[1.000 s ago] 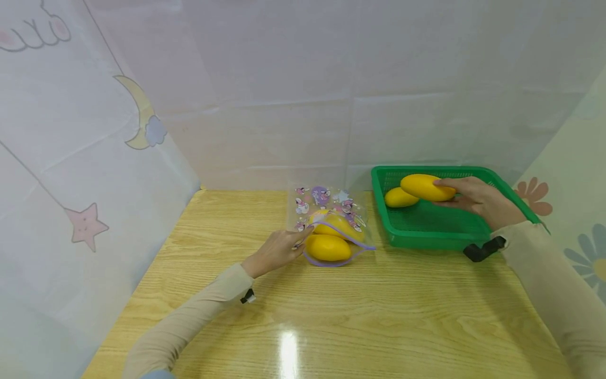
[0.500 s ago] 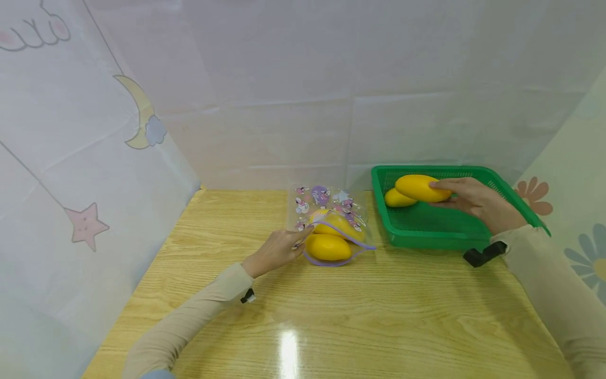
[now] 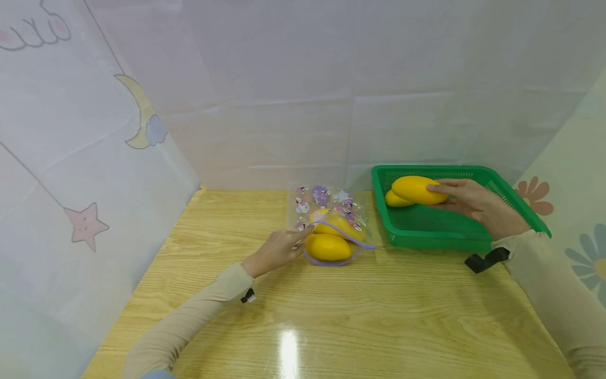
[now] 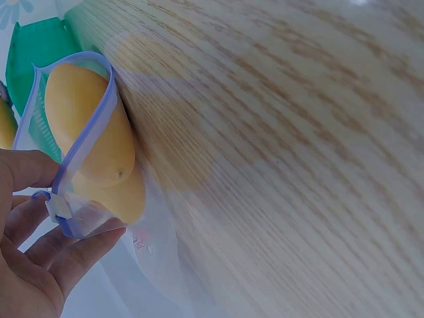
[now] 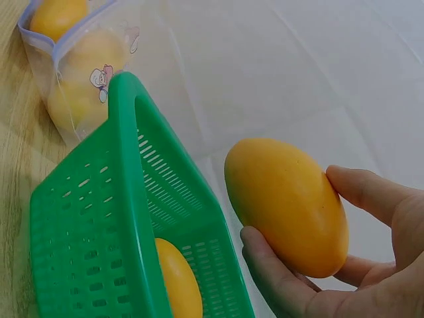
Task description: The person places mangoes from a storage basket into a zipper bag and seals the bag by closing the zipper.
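Observation:
My right hand [image 3: 473, 201] holds a yellow mango [image 3: 418, 190] between thumb and fingers, raised over the green plastic basket [image 3: 435, 235]. In the right wrist view the held mango [image 5: 288, 205] appears beside the basket wall [image 5: 86, 238]. Another mango [image 3: 396, 199] lies in the basket's left part. At the left, my left hand [image 3: 276, 251] pinches the mouth of a clear zip bag [image 3: 303, 205] with a purple rim. Inside the bag, one mango [image 3: 329, 247] lies at the opening and more yellow fruit [image 3: 341, 226] lies behind it. The left wrist view shows my fingers by the bag's slider [image 4: 58, 208].
The bag and basket stand side by side on a wood-grain table [image 3: 303, 305], near its back edge. A pale sheet [image 3: 284, 105] hangs right behind them, and printed sheets hang at both sides.
My right hand has moved slightly left with the mango, which now overlaps the mango in the basket more. The left hand and bag have stayed still.

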### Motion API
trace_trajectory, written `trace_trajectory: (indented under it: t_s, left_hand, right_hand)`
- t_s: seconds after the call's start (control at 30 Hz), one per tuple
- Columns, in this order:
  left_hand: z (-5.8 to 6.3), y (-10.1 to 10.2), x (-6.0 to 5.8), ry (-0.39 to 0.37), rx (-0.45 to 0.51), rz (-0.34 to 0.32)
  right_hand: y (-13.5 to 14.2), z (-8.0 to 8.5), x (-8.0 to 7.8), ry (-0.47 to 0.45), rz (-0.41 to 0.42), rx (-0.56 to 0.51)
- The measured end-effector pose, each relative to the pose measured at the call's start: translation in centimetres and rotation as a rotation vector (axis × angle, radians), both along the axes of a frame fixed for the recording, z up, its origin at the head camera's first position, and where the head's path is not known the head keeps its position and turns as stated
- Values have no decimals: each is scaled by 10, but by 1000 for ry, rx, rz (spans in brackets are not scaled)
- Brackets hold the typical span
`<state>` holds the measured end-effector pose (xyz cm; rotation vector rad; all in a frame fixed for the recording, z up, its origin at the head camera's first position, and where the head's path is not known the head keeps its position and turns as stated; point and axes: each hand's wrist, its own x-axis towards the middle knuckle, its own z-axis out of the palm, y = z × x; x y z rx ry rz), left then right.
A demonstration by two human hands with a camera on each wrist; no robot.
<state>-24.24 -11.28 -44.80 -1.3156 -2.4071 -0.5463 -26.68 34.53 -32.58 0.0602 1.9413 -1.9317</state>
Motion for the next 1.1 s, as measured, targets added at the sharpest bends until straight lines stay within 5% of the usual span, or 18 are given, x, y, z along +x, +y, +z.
trace_trajectory:
  t_s: [0.47, 1.1]
  left_hand:
    - [0, 0, 0, -11, -13, 5]
    - [2, -1, 0, -16, -32, 14]
  right_hand:
    - [-10, 4, 11, 36, -2, -21]
    - [-26, 4, 23, 129, 82, 114]
